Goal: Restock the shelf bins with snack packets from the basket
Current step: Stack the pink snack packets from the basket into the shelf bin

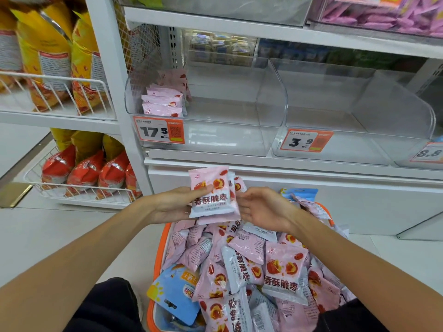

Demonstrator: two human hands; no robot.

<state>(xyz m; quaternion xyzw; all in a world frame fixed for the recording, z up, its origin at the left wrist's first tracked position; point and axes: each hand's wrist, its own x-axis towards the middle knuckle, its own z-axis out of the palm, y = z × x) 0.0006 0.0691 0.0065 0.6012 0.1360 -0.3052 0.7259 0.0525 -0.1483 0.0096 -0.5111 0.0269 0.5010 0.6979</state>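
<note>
The left hand (175, 204) pinches a small stack of pink packets (213, 192) above the basket (159, 255), the right hand (261, 208) steadying it with loosely spread fingers; light, soft and slick, they likely fan apart unless squeezed across the faces.

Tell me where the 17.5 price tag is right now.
In the head view, the 17.5 price tag is clipped to the front lip of the leftmost clear bin, directly below the pink packets stacked in that bin's left corner.
</note>
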